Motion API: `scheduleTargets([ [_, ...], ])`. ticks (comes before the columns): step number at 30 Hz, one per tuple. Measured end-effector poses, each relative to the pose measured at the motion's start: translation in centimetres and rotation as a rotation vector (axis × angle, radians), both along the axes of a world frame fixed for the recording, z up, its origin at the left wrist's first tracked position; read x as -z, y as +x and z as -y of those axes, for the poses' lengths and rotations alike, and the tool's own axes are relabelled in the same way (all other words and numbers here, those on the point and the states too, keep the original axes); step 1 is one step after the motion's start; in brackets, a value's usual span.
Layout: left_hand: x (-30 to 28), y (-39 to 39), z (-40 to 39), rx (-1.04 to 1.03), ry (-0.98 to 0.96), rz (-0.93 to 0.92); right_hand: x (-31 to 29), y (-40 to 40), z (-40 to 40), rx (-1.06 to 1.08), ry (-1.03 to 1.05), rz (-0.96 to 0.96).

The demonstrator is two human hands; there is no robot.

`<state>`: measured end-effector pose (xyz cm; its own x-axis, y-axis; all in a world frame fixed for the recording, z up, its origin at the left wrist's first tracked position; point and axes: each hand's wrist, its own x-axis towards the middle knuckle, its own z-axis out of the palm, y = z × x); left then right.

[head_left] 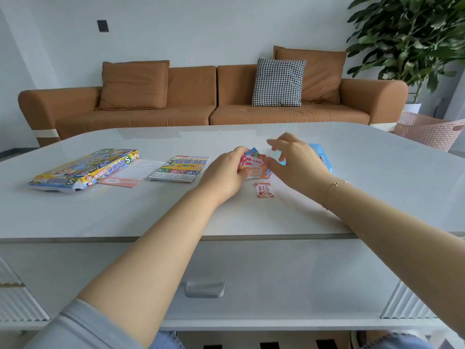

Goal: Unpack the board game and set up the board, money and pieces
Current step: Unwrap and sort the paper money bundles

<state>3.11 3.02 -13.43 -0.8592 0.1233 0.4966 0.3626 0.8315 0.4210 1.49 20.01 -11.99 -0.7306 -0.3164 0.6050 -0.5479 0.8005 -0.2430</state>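
Sorting money: left hand (224,172) pinches note stack (254,166), right hand (297,162) spread; next, deal notes onto tabletop (151,212) w/ board (180,168) unfolded

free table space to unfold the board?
Bare: the near strip of table between the front edge and the game box, and the right side past the blue piece. Crowded: the middle, around the folded board, both hands and the single card.

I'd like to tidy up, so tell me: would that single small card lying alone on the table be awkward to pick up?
Probably a little. The small card lies flat on the glossy table, so it would likely slide when pushed. It looks thin and light, so lifting an edge with a fingernail may help.
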Motion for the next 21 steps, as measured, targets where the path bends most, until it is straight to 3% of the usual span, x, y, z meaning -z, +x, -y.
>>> scheduleTargets([
  [4,0.13,0.22,-0.09,0.019,-0.021,0.051,0.81,-0.55,0.00,-0.027,0.142,0.110],
  [10,-0.08,0.34,-0.28,0.030,0.058,0.068,0.31,-0.20,0.36,-0.083,-0.039,0.149],
  [16,-0.09,0.29,-0.21,0.001,-0.059,0.100,0.61,0.00,0.13,0.053,0.263,0.266],
  [21,-0.02,0.00,-0.17,-0.037,-0.109,0.182,0.64,-0.06,0.40,0.013,0.275,0.292],
])
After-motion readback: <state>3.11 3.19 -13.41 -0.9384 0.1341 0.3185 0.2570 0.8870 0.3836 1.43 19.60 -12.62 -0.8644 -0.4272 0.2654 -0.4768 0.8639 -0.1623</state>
